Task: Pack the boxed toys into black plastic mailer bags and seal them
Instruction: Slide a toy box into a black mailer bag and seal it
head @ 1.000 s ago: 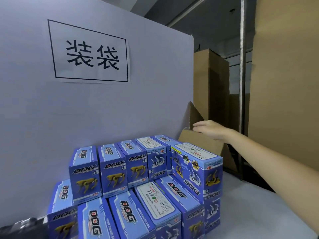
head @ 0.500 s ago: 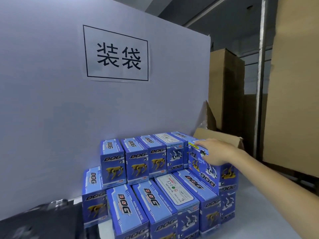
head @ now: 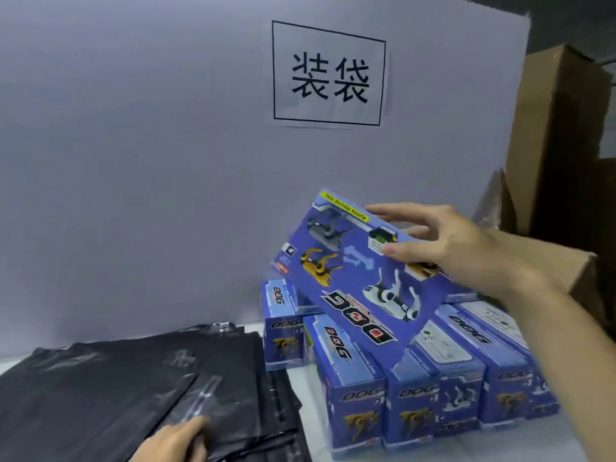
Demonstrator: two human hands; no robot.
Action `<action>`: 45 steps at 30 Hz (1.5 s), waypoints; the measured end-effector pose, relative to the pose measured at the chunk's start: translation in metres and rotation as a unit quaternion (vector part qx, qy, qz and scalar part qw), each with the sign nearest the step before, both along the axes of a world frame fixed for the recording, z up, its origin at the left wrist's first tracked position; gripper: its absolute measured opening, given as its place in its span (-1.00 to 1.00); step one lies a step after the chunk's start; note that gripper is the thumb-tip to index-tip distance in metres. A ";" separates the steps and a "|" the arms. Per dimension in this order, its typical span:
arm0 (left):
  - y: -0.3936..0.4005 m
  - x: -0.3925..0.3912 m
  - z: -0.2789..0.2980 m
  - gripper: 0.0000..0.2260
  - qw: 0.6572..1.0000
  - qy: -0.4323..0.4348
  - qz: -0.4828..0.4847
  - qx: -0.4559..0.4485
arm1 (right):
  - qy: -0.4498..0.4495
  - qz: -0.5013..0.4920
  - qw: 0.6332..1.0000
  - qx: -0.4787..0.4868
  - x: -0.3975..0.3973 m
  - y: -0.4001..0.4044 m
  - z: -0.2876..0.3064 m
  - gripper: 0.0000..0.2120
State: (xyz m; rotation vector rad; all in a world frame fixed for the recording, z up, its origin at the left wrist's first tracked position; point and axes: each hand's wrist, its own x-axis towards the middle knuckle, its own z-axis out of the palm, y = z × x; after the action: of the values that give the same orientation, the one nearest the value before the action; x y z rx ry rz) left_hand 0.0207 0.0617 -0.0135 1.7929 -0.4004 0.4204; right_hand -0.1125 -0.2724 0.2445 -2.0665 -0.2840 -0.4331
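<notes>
Currently, status per item:
right hand (head: pixel 456 248): grips one toy box (head: pixel 363 278) by its upper right end, thumb on the printed front, fingers over the top edge and behind. Arm comes in from the right.
toy box: blue, DOG print reads upside down, dog pictures on the face. Lifted clear, tilted, left end high, hanging over the stacked boxes (head: pixel 416 378). Slight motion blur.
stacked boxes: same blue DOG cartons, packed side by side at the right half of the surface (head: pixel 300 378), short ends facing the camera. One more box (head: pixel 283 328) stands at the back left of the group, near the board (head: pixel 133 161).
mailer bags (head: pixel 133 388): black plastic, flat overlapping pile on the left half of the surface, running up close to the left side of the stacked boxes. Clear adhesive strips visible on a couple of them.
left hand (head: pixel 173 441): bottom edge of frame, only partly in view. Resting on the top bag of the pile; fingertips at its edge. Pinching or just pressing: cannot tell.
board: plain pale panel standing along the back edge of the surface, behind bags and boxes.
sign (head: pixel 328 75): white sheet on the board, black frame, two Chinese characters.
cardboard cartons (head: pixel 560 145): brown, tall, past the right end of the board; one open flap shows behind the right hand.
</notes>
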 end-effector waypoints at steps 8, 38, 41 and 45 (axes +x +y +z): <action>0.006 -0.011 0.013 -0.58 0.955 0.145 -0.007 -0.260 | 0.041 0.137 0.958 0.248 0.064 0.096 -0.112 -0.58; 0.001 -0.031 0.032 -0.73 0.870 0.202 0.022 -0.450 | 0.077 -0.021 0.857 0.510 0.101 0.167 -0.222 -0.39; 0.018 -0.027 0.038 -0.81 0.937 0.161 0.067 -0.303 | 0.064 -0.043 0.863 0.499 0.102 0.157 -0.219 -0.47; 0.053 -0.023 0.041 -0.74 0.987 0.105 0.104 -0.057 | 0.082 -0.043 0.863 0.497 0.103 0.156 -0.220 -0.42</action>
State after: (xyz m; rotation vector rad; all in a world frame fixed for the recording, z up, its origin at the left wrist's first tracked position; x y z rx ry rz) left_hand -0.0019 0.1143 0.0277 1.7516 -0.0412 0.3871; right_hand -0.0090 -0.1163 0.0249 -1.0788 0.1346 -0.3431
